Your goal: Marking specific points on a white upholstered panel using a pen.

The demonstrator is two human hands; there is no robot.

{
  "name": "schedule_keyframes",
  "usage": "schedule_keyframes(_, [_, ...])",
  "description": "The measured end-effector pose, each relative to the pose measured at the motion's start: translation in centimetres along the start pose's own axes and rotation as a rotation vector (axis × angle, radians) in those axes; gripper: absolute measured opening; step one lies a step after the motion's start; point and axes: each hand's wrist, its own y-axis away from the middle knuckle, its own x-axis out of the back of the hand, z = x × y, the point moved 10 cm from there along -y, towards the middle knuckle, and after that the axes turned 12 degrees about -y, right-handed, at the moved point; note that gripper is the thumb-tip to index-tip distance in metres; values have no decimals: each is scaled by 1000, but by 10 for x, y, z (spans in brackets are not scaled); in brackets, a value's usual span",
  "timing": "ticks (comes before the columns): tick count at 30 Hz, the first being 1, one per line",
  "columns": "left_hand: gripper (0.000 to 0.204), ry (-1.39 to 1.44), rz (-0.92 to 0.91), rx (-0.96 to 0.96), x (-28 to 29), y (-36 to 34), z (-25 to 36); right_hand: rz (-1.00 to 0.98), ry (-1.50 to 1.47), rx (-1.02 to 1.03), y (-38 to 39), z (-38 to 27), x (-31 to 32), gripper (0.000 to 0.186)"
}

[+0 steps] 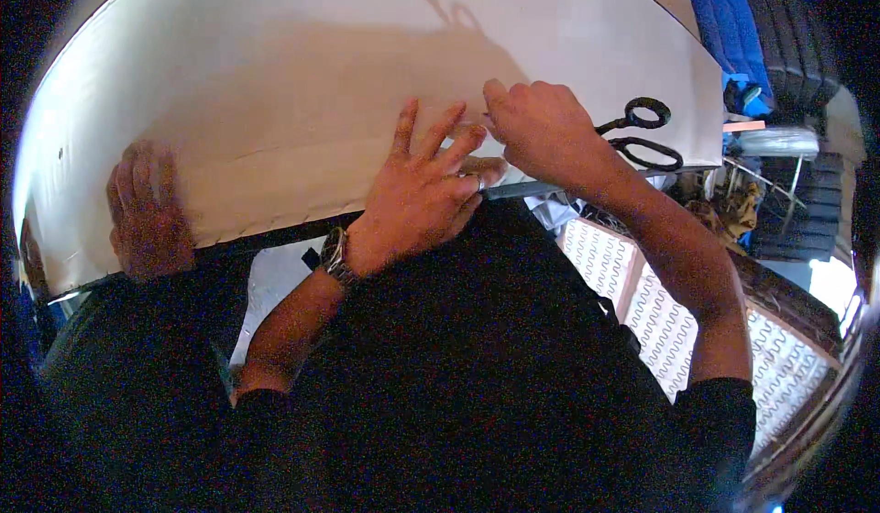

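My left hand (426, 187), with a watch on its wrist and a ring on one finger, lies spread on a large pale sheet (550, 36) near its front edge. Just right of it, my right hand (543, 130) is closed, knuckles up, its fingertips close to the left hand's fingers. Black-handled scissors (648, 112) stick out behind the right wrist; their blades are hidden by the hand and appear to run into the fist. A dark strip (275, 238) runs along the sheet's front edge, against my dark clothing.
Another person's hand (147, 210) rests on the sheet at the left. Panels with wavy lines (669, 316) lie below at the right. Beyond the sheet's right end are blue ribbed material (724, 32), dark ribbed material (788, 45) and a clear-wrapped bundle (775, 142).
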Motion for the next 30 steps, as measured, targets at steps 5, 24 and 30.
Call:
schedule_keyframes(5, [35,26,23,15,3,0,-3,-18,-58,-90,7,22,8,41])
schedule_keyframes(24, [19,463,-20,-63,12,1,-6,189,-852,-445,40,74,-45,32])
schedule_keyframes(30, [22,520,-8,12,18,-16,-22,400,-1077,-678,57,77,-61,37])
